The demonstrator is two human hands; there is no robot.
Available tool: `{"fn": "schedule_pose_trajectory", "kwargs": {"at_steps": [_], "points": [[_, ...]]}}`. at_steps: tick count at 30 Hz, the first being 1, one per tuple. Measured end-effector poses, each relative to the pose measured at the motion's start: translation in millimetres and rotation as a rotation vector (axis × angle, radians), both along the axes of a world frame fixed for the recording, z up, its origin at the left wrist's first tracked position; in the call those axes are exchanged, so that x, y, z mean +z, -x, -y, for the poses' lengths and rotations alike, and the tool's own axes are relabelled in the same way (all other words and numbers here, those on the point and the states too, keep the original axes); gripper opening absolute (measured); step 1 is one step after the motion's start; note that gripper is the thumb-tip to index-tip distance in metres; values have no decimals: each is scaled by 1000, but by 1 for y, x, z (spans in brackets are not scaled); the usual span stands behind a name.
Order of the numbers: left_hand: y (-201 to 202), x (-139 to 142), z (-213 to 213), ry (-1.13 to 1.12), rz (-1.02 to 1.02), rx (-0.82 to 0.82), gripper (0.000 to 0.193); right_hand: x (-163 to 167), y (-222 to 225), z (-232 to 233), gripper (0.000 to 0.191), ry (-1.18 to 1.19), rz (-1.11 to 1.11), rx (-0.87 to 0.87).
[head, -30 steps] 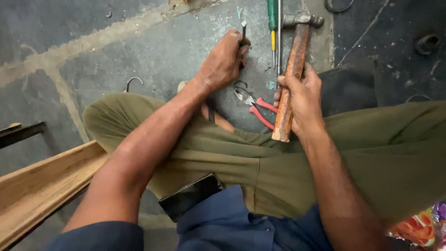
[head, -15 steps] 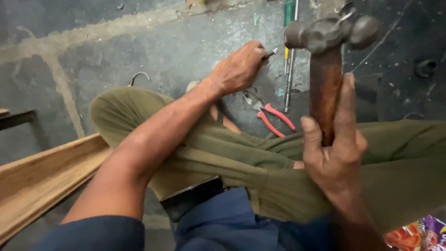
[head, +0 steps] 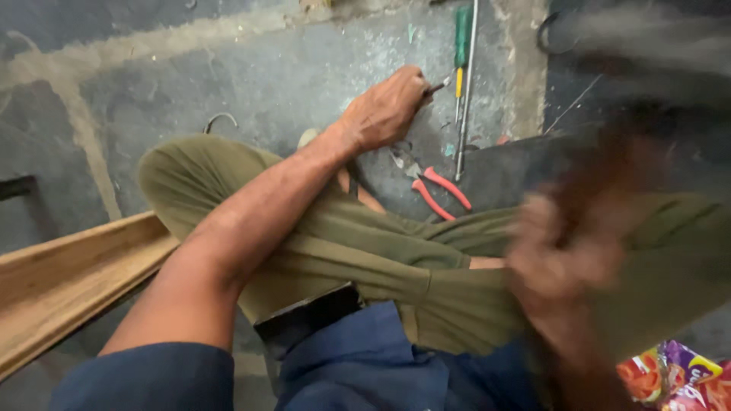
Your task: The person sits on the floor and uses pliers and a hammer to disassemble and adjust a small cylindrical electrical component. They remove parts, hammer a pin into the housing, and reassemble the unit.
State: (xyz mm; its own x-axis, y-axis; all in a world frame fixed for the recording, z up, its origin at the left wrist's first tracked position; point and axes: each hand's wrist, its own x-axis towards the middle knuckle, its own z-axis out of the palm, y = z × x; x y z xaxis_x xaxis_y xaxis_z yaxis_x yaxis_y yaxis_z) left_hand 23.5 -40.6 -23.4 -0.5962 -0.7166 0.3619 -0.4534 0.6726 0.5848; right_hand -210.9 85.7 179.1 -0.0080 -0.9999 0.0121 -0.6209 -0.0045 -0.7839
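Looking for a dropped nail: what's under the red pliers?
Bare grey concrete floor shows around the red pliers. The handle ends run behind the olive trouser leg; anything there is hidden.

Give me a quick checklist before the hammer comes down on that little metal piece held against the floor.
1. Left hand pinching the small metal piece against the floor: ok.
2. Fingers clear of the strike point: not ok, they sit right at the piece.
3. Right hand grip on the hammer: cannot tell, blurred by motion.
4. Red-handled pliers clear of the strike point: ok, nearer the leg.
5. Green-handled screwdriver out of the way: not ok, just beside the piece.
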Motion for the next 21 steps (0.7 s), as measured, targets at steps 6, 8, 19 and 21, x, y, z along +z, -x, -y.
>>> {"fn": "schedule_pose_trajectory", "kwargs": {"at_steps": [6,8,19,21], "points": [[-5,-3,2,-77,28,-19,19,-60,-2,-6,68,53,-50,143],[-3,-1,1,-121,20,53,25,-65,5,-16,68,91,-78,70],[-1,24,-3,-159,-200,242,13,-77,26,1,61,-214,673,-276],[-3,26,-5,-104,-185,229,14,-79,25,0,61,-230,690,-270]]}}
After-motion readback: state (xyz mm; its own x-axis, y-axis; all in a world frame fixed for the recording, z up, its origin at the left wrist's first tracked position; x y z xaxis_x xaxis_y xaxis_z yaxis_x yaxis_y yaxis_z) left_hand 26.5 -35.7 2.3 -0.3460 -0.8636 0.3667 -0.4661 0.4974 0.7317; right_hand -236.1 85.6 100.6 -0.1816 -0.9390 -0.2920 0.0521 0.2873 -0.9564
